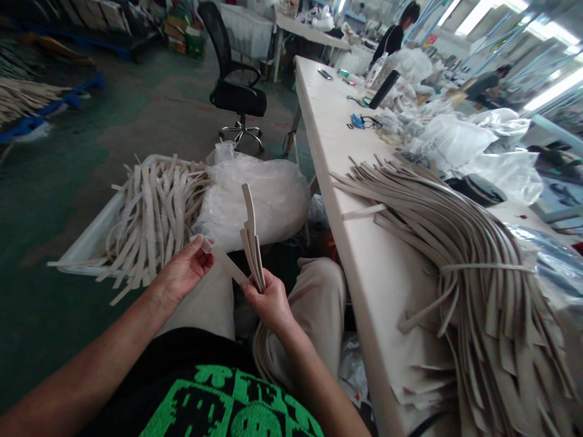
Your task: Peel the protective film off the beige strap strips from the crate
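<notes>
Over my lap, my right hand (269,298) grips a small bunch of beige strips (253,243) that stand upright from my fist. One more beige strip (223,260) runs from that bunch to my left hand (186,271), whose thumb and fingers pinch its end. Left of my hands, a white tray (88,238) on the floor holds several loose strips of the same kind. A large bound bundle of long strips (460,243) lies on the white table at my right.
A filled clear plastic bag (268,194) sits beyond my hands, beside the tray. The long white table (346,139) carries scissors, bags and tools. A black office chair (234,85) stands on the green floor. Other people work at the far end.
</notes>
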The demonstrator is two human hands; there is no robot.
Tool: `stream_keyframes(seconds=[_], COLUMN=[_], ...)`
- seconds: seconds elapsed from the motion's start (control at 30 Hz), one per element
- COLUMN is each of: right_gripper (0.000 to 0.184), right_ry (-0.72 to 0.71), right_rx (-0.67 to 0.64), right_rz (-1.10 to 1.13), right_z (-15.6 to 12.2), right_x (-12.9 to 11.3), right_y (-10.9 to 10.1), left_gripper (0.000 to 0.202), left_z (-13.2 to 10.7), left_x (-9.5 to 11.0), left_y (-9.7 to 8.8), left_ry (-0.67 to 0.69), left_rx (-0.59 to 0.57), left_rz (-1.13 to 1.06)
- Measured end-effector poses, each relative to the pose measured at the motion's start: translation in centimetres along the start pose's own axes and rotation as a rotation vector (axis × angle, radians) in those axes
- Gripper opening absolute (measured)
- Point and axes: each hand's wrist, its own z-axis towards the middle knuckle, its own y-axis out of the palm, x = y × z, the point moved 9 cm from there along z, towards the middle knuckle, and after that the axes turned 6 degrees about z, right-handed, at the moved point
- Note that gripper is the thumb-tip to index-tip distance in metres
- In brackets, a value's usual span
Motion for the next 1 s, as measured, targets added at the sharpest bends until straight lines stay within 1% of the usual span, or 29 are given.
stream_keyframes(seconds=[0.13,0.27,0.4,0.47,0.53,0.57,0.63,0.7,0.73,0.77,0.83,0.87,0.93,1.0], right_gripper=[0.022,0.020,0.019,0.020,0.019,0.019,0.021,0.029,0.036,0.043,0.056,0.059,0.056,0.045], right_ry=[0.009,-0.038,-0.051,-0.047,-0.044,-0.029,0.041,0.146,0.193,0.232,0.282,0.294,0.284,0.213], right_rx=[-0.015,-0.020,-0.010,-0.008,-0.020,-0.036,-0.094,-0.187,-0.238,-0.286,-0.367,-0.395,-0.411,-0.370], right_rz=[-0.008,-0.088,-0.163,-0.172,-0.154,-0.130,-0.035,0.109,0.185,0.249,0.315,0.318,0.271,0.174], right_z=[-0.1,-0.2,-0.2,-0.1,0.1,0.3,0.6,0.5,0.2,-0.2,-1.5,-2.2,-3.1,-3.1], right_x=[0.2,0.0,-0.3,-0.5,-0.7,-0.7,-0.3,0.4,0.5,0.6,0.3,0.0,-0.5,-1.4], right_y=[0.2,0.5,0.6,0.9,1.5,1.9,2.9,4.0,4.4,4.6,4.8,4.8,4.6,4.6], left_gripper=[0.019,0.019,0.018,0.019,0.017,0.016,0.011,0.015,0.018,0.020,0.023,0.024,0.025,0.028], left_z=[0.3,0.6,0.6,0.3,-0.3,-0.6,-1.4,-2.1,-2.3,-2.4,-2.3,-2.3,-2.8,-3.7], left_x=[0.1,0.0,-0.4,-1.4,-2.7,-3.5,-5.1,-6.1,-6.2,-5.8,-4.1,-3.2,-2.1,-2.3], left_y=[-0.2,-0.5,-0.6,-0.8,-0.9,-0.8,-0.5,-0.4,-0.7,-1.3,-2.9,-3.8,-5.1,-5.7], left_ry=[0.061,0.108,0.100,0.056,0.016,-0.003,-0.037,-0.065,-0.064,-0.045,0.023,0.056,0.090,0.065], left_rx=[-0.022,-0.009,0.005,0.011,-0.004,-0.030,-0.121,-0.214,-0.231,-0.223,-0.159,-0.123,-0.073,-0.058], left_rz=[0.017,-0.010,-0.046,-0.049,-0.040,-0.025,0.021,0.061,0.063,0.051,0.000,-0.027,-0.055,-0.047])
